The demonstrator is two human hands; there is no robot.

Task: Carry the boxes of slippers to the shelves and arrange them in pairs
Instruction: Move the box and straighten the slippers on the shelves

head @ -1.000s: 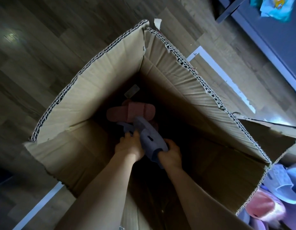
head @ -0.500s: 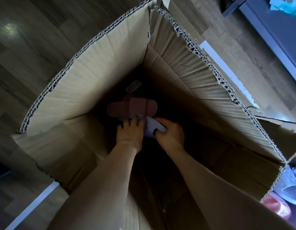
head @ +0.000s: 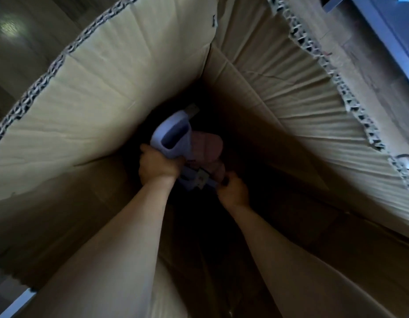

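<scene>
Peering down through the head camera, I see both arms deep in the tall cardboard box (head: pixel 107 99), close to its dark bottom. The left hand (head: pixel 158 167) grips a lavender slipper (head: pixel 170 131) round one end, holding it upright. The right hand (head: pixel 233 191) pinches the edge of a second lavender slipper (head: pixel 192 183) just beneath, beside its white tag. A pink slipper (head: pixel 210 148) lies touching both. They look light, soft and bendy (strap or sole edge is the place to hold, I reckon). High box walls crowd both forearms; wood floor (head: pixel 20 42) shows outside.
</scene>
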